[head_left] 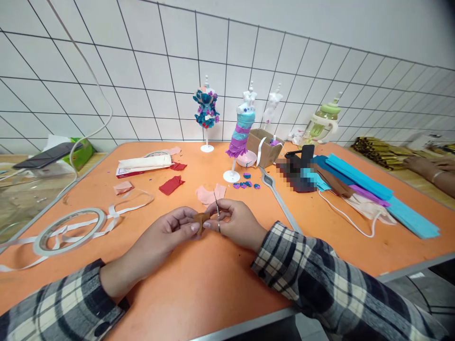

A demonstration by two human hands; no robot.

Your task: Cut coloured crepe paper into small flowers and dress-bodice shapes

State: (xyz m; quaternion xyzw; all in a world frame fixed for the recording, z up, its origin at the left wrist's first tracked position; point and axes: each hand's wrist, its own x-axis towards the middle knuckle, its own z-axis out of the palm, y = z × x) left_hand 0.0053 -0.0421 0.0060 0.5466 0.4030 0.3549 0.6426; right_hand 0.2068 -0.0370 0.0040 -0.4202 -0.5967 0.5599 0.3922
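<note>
A small folded piece of brown crepe paper [201,219] is pinched between the fingertips of my left hand [174,226]. My right hand [236,222] closes on a slim pair of metal scissors [218,210], its blades pointing up and away from me. The fingertips of that hand also touch the right edge of the brown paper. Just beyond my hands lies a cut pink paper piece [208,193], and a red paper scrap [171,185] is farther left. Behind them stands a mini dress form [241,128] wrapped in blue and purple paper.
A roll of white double-sided tape [71,232] trails loose strips at left. Paper petals [245,184] lie near the stand. A cardboard box [266,147], a bottle [322,123] and blue paper strips [359,177] sit to the right. Another person's hand [423,166] shows at far right.
</note>
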